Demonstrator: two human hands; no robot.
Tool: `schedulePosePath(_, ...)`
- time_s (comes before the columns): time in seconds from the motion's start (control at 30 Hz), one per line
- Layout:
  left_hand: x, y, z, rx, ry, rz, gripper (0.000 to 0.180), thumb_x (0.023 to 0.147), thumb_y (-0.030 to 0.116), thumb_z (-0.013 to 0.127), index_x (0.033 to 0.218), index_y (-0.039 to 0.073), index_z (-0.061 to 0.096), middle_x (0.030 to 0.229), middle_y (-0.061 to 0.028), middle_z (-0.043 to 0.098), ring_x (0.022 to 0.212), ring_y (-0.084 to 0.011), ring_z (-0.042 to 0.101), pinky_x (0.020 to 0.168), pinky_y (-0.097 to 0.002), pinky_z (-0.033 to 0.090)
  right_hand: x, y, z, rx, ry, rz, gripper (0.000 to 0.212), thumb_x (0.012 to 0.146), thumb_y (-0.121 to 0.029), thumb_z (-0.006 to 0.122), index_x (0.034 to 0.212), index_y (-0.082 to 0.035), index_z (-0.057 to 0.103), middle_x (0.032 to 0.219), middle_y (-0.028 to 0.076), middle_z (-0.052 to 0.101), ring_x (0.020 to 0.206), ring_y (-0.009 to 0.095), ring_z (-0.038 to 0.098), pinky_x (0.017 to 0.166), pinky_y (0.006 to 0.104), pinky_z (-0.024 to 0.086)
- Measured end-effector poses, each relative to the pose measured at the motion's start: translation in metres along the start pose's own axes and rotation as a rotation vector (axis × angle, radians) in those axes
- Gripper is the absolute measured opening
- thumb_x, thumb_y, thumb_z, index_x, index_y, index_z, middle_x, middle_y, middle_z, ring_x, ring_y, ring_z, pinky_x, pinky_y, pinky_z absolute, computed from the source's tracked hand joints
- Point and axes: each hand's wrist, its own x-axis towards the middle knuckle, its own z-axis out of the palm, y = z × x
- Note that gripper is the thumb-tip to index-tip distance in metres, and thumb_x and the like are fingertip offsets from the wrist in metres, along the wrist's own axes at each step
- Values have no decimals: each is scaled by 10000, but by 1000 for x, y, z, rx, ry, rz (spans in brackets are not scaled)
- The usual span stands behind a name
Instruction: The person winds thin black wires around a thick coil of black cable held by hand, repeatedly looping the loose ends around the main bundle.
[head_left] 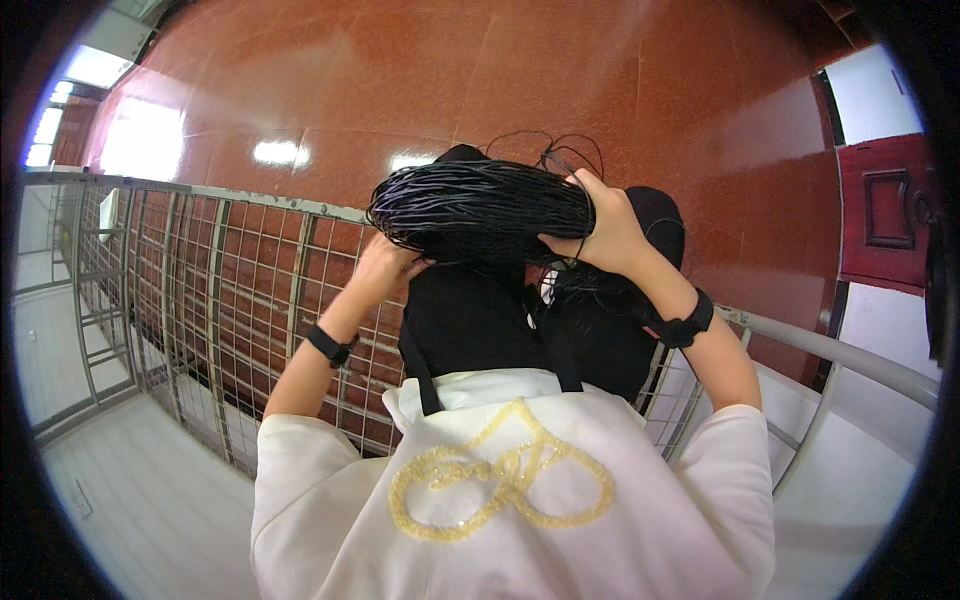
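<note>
The right hand (608, 232) clamps the black cord bundle (480, 205) at right, the left hand (383, 270) touches its near left edge, grip hidden; even support should limit tangling.

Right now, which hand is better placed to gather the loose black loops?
Probably the right hand: it grips the bundle near the loose loops; the left hand holds the opposite end.

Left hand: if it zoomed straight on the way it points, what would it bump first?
Probably the bundle of black cord. The left hand is right at its lower left edge, though its fingers are partly hidden and depth is unclear.
</note>
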Motion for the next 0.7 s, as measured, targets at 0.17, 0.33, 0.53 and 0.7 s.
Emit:
schedulePosePath(0.17, 2, 10, 10, 6, -123, -65, 294, 831, 264, 576, 929, -7, 633, 983, -155, 571, 967, -327, 516, 868, -418, 400, -2, -1, -5, 69, 40, 48, 446, 570, -137, 807, 883, -25, 511, 802, 135, 631, 758, 251, 648, 666, 323, 493)
schedulePosePath(0.33, 10, 33, 19, 23, -235, -120, 386, 882, 310, 498, 1060, -21, 582, 1147, -218, 488, 1078, -373, 449, 962, -426, 338, -1, -9, -15, 47, 122, 42, 458, 567, -126, 809, 901, -17, 515, 786, 117, 624, 745, 214, 644, 670, 309, 489)
schedulePosePath(0.53, 50, 72, 43, -51, -484, -30, 621, 868, 491, 411, 1265, 15, 440, 1298, -178, 435, 1230, -347, 355, 1045, -428, 237, 4, -22, -15, 2, 76, -4, 438, 594, -107, 802, 927, -15, 532, 820, 84, 641, 770, 137, 615, 688, 269, 477)
schedulePosePath(0.7, 53, 92, 75, 4, -416, 165, 644, 845, 450, 506, 1279, -6, 373, 1249, -180, 461, 1119, -319, 474, 951, -396, 380, 16, -17, 5, -83, 3, -32, 462, 583, -133, 802, 922, -7, 514, 794, 122, 635, 724, 212, 641, 640, 306, 486)
